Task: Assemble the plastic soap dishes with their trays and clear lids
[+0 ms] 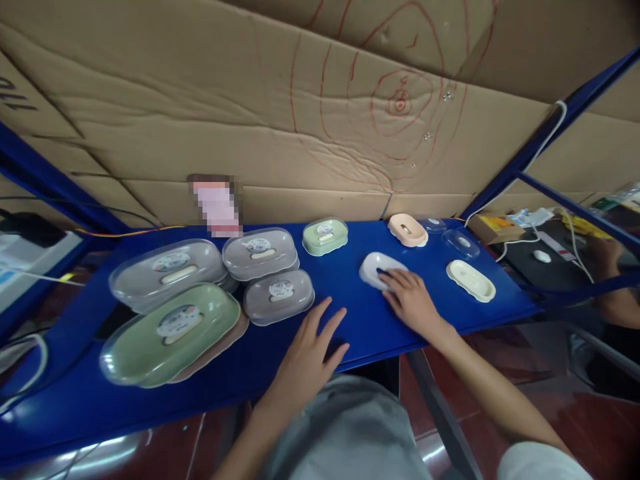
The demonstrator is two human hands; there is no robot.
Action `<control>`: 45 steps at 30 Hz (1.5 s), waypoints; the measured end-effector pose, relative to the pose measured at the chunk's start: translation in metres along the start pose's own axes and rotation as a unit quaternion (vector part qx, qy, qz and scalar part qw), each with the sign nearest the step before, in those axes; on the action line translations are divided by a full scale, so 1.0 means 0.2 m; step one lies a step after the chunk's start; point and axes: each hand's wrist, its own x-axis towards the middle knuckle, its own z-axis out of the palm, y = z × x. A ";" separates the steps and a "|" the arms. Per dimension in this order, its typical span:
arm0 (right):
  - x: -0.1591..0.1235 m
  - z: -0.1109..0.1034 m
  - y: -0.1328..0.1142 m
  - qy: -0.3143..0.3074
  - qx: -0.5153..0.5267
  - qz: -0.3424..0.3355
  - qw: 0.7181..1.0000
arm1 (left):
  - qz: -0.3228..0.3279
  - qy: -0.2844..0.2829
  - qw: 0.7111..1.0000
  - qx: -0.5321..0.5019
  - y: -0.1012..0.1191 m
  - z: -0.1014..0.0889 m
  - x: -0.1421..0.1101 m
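Observation:
A white oval plastic soap dish [376,268] lies on the blue table, and my right hand [409,300] grips its right side, fingers over the rim and thumb at the near edge. My left hand [310,350] is above the table's front edge, fingers spread, holding nothing. Closest to it is a small grey dish with a clear lid and round label [300,307]. To the right lies an open cream dish [465,280]. Behind my right hand is a peach dish [400,225], with two clear lids [459,243] beside it. A small green lidded dish [325,239] stands at the back.
Larger grey lidded dishes [145,277] and a green one [200,320] crowd the table's left. A phone, blurred out [217,207], leans on the cardboard wall [225,100]. Blue frame posts [520,167] bound the right side. Another person's arm [617,300] shows beyond.

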 end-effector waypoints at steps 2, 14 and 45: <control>-0.10 -0.04 -0.08 -0.049 0.059 -0.111 0.991 | 0.027 -0.011 1.000 0.008 0.01 -0.01 0.01; 0.35 0.01 0.71 0.035 -0.020 0.102 0.994 | 0.055 -0.048 0.996 0.042 0.02 -0.02 0.01; -0.11 0.05 -0.09 0.008 0.141 -0.016 0.990 | 0.095 0.039 0.991 0.091 0.03 0.00 0.04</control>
